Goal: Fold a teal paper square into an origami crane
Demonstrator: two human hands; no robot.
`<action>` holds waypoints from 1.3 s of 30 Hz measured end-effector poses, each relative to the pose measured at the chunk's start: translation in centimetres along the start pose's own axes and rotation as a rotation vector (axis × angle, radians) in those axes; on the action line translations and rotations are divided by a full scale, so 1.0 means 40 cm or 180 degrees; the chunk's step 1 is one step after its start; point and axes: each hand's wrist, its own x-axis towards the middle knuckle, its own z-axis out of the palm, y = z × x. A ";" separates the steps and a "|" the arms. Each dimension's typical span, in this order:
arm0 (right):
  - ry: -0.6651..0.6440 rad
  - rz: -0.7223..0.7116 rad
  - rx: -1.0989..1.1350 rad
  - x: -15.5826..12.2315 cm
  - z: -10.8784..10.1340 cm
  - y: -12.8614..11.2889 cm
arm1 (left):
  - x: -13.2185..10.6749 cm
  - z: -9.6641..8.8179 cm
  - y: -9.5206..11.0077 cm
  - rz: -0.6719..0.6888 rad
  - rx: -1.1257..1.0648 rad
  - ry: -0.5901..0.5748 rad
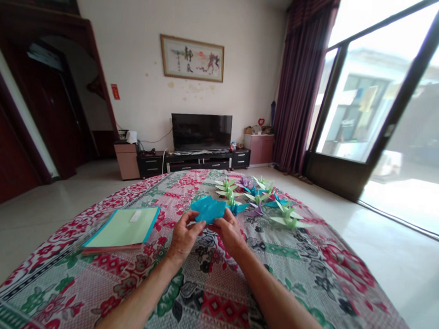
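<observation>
A blue sheet of origami paper [208, 209], creased and partly folded, is held up above the table between both hands. My left hand [186, 232] pinches its left lower edge between thumb and fingers. On the opposite side, my right hand [230, 228] grips the lower right edge. Just beyond the right hand stand several folded paper cranes in green, blue and purple, among them a light green crane [288, 217] and a purple crane [257, 206]. To the left lies a stack of coloured paper [126, 228], light green on top with blue beneath, and a small white piece [135, 216] rests on it.
A patterned cloth [181, 301] covers the round table. Past its far edge are a low black cabinet [152, 165] and a television [201, 132]. A glass door [360, 103] is at the right, beside a purple curtain [302, 90].
</observation>
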 end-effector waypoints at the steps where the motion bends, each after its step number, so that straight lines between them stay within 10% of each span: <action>1: 0.0087 -0.0013 0.0011 0.000 0.002 0.001 | -0.002 0.001 0.004 0.0005 0.0027 0.0002; 39: -0.0125 0.0371 0.0559 0.001 -0.007 -0.007 | -0.006 0.005 0.004 -0.0179 -0.0396 -0.0433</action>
